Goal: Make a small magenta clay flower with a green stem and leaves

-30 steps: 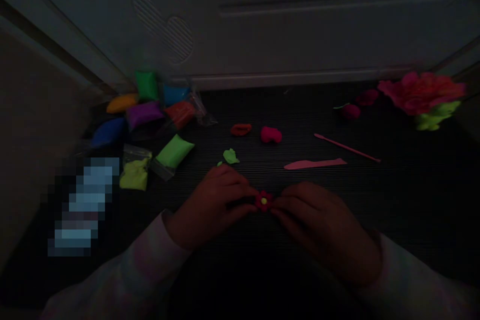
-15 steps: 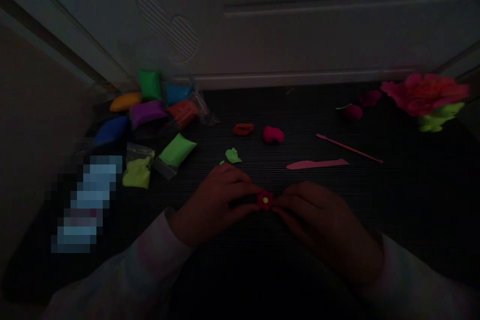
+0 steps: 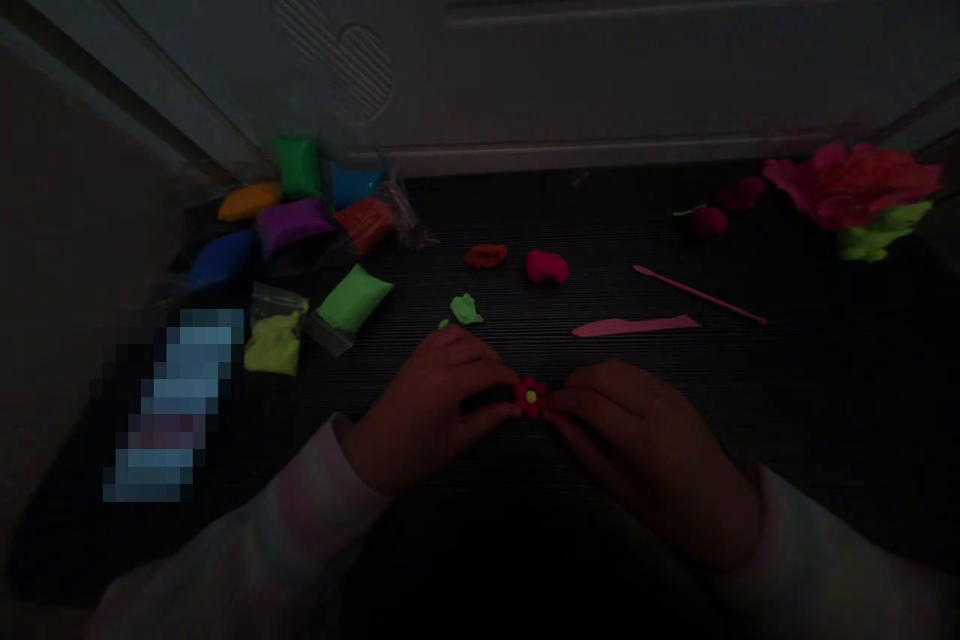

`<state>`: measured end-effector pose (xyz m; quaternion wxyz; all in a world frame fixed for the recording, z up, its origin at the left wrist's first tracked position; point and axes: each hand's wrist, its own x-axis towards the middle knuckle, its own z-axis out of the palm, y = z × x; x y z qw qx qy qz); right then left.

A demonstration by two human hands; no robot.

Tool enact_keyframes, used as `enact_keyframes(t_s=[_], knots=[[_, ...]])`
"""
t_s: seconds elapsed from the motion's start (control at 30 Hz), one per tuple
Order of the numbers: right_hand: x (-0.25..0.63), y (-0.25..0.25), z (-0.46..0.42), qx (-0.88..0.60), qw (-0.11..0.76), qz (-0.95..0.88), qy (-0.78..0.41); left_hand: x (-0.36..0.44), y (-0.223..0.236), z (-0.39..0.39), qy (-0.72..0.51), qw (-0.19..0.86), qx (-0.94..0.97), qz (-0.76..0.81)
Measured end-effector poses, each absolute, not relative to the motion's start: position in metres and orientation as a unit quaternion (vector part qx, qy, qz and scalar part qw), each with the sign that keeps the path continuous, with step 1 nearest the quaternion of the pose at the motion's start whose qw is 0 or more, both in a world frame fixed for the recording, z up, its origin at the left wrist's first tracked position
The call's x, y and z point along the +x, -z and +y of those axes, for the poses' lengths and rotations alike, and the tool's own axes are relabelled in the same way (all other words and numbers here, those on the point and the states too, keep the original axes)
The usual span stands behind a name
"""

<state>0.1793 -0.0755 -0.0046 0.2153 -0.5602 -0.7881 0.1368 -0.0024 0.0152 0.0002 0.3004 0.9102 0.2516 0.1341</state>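
Note:
Between my two hands is a small red clay flower (image 3: pixel 531 398) with a yellow centre. My left hand (image 3: pixel 439 398) pinches its left edge between thumb and finger. On the opposite edge, the fingertips of my right hand (image 3: pixel 637 440) are closed on it too. Just beyond my left hand lies a scrap of light green clay (image 3: pixel 466 309). Farther off are a lump of pinkish-red clay (image 3: pixel 547 267) and a flattened orange-red piece (image 3: pixel 487 256). A pink modelling knife (image 3: pixel 636 327) rests past my right hand, with a thin pink stick tool (image 3: pixel 701 294) behind it.
Several bags of coloured clay, among them purple (image 3: pixel 295 224) and light green (image 3: pixel 352 297), cover the left side of the dark table. A blurred-out bright device (image 3: pixel 176 400) lies nearer. Pink artificial petals (image 3: pixel 851 185) and a dark red ball (image 3: pixel 708 220) sit at the far right.
The view has shifted very slightly. Both hands stay on the flower in nearly the same pose, and the other things lie where they were.

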Motion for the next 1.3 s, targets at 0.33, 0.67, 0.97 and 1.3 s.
enact_keyframes(t_s=[0.33,0.67,0.97,1.3], knots=[[0.1806,0.0032,-0.0751,-0.564,0.245,-0.770,-0.169,-0.0052,-0.0023,0.0170,-0.143,0.310,0.910,0.237],[0.1807,0.0052,-0.0754,-0.566,0.236,-0.773,-0.160,-0.0042,-0.0026,0.0165,-0.129,0.311,0.909,0.244],[0.1804,0.0060,-0.0752,-0.562,0.233,-0.779,-0.152,-0.0034,-0.0014,0.0162,-0.125,0.310,0.909,0.248],[0.1799,0.0043,-0.0743,-0.564,0.225,-0.780,-0.154,-0.0047,-0.0001,0.0158,-0.129,0.309,0.909,0.246]])
